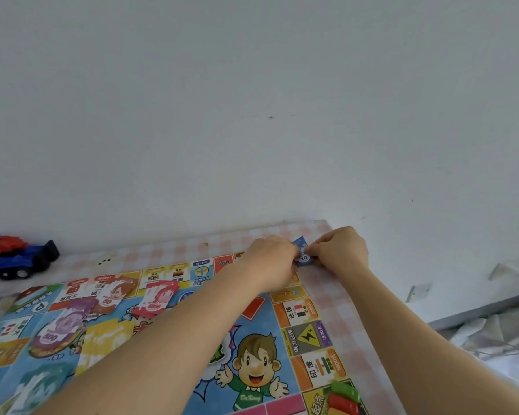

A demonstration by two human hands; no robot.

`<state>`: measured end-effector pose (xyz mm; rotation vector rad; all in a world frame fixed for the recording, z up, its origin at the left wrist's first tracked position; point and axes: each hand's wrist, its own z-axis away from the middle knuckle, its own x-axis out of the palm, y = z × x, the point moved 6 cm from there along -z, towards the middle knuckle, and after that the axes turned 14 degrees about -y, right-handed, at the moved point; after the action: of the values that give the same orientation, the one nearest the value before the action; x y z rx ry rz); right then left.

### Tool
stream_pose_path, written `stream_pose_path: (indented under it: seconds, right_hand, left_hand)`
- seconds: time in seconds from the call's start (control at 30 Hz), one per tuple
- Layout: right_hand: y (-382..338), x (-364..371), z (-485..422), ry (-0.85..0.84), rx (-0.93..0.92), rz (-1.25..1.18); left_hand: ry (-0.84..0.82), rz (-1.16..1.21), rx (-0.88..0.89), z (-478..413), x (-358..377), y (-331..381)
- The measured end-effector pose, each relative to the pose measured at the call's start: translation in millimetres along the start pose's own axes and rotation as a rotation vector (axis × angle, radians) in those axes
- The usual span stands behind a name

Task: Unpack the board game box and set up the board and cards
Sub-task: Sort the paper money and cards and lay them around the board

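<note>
The colourful game board lies unfolded on a pink checked table. Stacks of play money lie on it: red 5000 notes, brown 50 notes, purple 500 notes, a yellow stack and a green stack. At the board's far right corner my left hand and my right hand both pinch a small stack of blue 10 notes between them. Green and red plastic pieces sit on the near right corner square.
A blue and red toy vehicle stands at the far left by the white wall. To the right of the table lie a grey ledge and crumpled fabric.
</note>
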<state>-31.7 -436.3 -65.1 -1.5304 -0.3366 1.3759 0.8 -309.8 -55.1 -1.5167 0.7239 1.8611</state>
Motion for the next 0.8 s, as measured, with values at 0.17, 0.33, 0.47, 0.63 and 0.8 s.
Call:
stream_pose_path:
  seconds: [0.17, 0.33, 0.47, 0.63, 0.8]
  right_hand:
    - [-4.8, 0.1, 3.8, 0.047, -0.054, 0.142]
    - [-12.8, -9.1, 16.6, 0.130, -0.123, 0.186]
    - [-27.9, -9.6, 31.3, 0.114, -0.196, 0.165]
    - [-59.7, 7.8, 59.7, 0.027, -0.309, 0.157]
    - [-92.7, 33.0, 90.3, -0.036, -0.402, 0.190]
  left_hand:
    - [0.006, -0.047, -0.004, -0.3, 1.3, 3.1]
    - [0.012, 0.033, -0.026, 5.8, -1.0, 0.3]
    - [0.083, 0.129, -0.069, 27.0, -15.7, -15.4]
    - [0.125, 0.171, -0.123, 67.1, -34.1, -40.4]
    - [0.156, 0.231, -0.196, 120.1, -45.8, -64.4]
